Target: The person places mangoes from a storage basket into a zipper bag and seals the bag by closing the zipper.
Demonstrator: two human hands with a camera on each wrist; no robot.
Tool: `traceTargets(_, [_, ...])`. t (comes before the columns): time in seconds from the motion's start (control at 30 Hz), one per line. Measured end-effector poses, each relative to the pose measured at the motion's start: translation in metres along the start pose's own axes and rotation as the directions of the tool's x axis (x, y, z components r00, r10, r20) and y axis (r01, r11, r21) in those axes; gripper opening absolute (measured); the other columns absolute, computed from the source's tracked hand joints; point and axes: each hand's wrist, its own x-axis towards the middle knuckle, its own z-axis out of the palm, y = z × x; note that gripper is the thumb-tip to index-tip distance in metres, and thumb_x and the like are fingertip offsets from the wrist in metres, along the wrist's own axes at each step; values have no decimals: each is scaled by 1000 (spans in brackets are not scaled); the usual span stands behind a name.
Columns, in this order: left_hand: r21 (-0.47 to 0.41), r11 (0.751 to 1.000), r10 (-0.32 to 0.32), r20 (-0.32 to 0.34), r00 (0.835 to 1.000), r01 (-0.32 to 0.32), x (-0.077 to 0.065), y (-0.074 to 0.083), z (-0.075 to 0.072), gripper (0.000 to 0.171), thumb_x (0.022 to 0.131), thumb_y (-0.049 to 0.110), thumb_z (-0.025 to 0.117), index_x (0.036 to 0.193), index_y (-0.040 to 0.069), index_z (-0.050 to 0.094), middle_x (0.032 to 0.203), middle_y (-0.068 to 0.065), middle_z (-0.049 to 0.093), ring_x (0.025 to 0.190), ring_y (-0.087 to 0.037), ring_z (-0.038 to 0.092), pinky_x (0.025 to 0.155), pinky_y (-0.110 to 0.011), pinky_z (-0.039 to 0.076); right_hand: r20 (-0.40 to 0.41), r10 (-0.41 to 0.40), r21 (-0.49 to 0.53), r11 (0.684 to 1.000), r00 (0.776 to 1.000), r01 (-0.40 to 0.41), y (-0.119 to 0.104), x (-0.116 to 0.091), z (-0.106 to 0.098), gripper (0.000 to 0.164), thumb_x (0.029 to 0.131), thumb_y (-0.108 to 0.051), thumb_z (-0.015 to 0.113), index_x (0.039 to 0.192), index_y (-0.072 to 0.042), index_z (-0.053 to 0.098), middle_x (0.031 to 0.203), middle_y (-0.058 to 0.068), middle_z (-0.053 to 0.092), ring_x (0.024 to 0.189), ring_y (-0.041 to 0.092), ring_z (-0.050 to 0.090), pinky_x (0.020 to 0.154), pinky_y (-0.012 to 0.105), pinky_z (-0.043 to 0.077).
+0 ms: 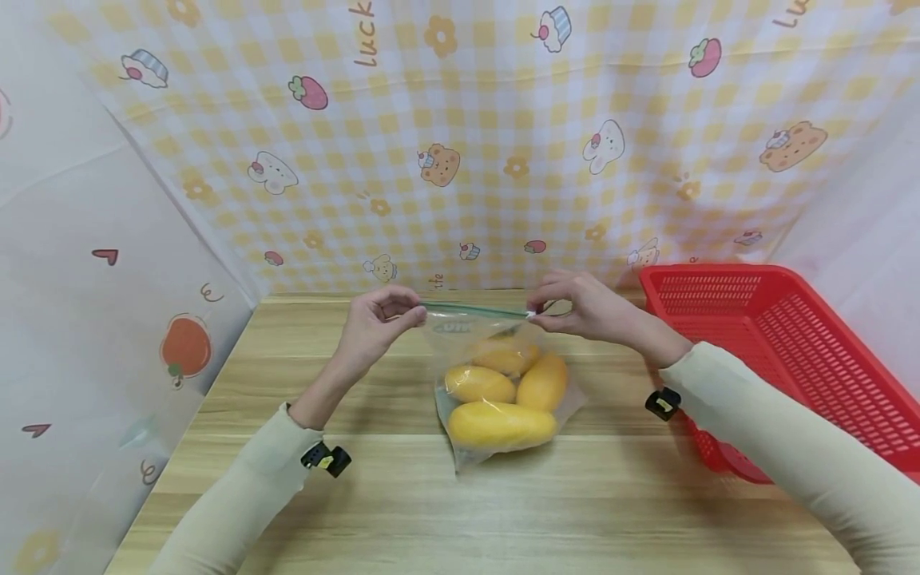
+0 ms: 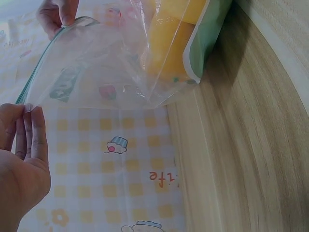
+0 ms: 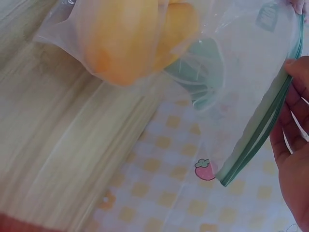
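A clear zip bag point(image 1: 447, 345) with a green zip strip point(image 1: 474, 308) hangs between both hands in the head view. Several yellow mangoes point(image 1: 501, 425) lie in its lower part, close over the table. My left hand point(image 1: 375, 321) pinches the left end of the strip between thumb and fingers. Toward the right end, my right hand point(image 1: 580, 305) pinches the strip at a small white piece point(image 1: 530, 315). In the right wrist view, the green edge point(image 3: 256, 145) runs on past the right hand to the bag's corner, its two lines slightly parted.
A red plastic basket point(image 1: 726, 281) stands at the right, partly behind the right sleeve point(image 1: 783, 423). Under the bag is a wood-grain table point(image 1: 388, 511). A yellow checked cloth point(image 1: 503, 216) with cartoon prints hangs behind it, and a pale sheet point(image 1: 108, 319) on the left.
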Motion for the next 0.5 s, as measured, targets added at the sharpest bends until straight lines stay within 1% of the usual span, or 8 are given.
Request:
traceTargets(0.17, [0,1000,1,-1,1000,-1,-1,1,-1,10,93,-8,70,103,-9,67,95,-18,68,86,-23,70,80,-41,62,-5,32,14,999,999,-32,0,-5,-1,17,84,1,80,94,-12,75,91,-8,66,88,12,62,73,39,55])
traceTargets(0.33, [0,1000,3,0,1000,-3,-2,0,-3,12,93,-7,70,104,-11,66,95,-18,69,86,-22,70,81,-39,62,-6,56,33,998,998,-56,2,-7,-2,17,85,1,80,94,-13,76,91,-9,66,87,11,63,71,38,56])
traceTargets(0.5, [-10,1000,1,-6,1000,-1,-2,-1,-4,13,93,-7,69,104,-12,65,95,-17,69,86,-21,70,81,-38,62,1,119,112,987,993,-119,4,-9,-1,16,86,1,79,94,-13,77,92,-11,67,88,11,65,75,34,59])
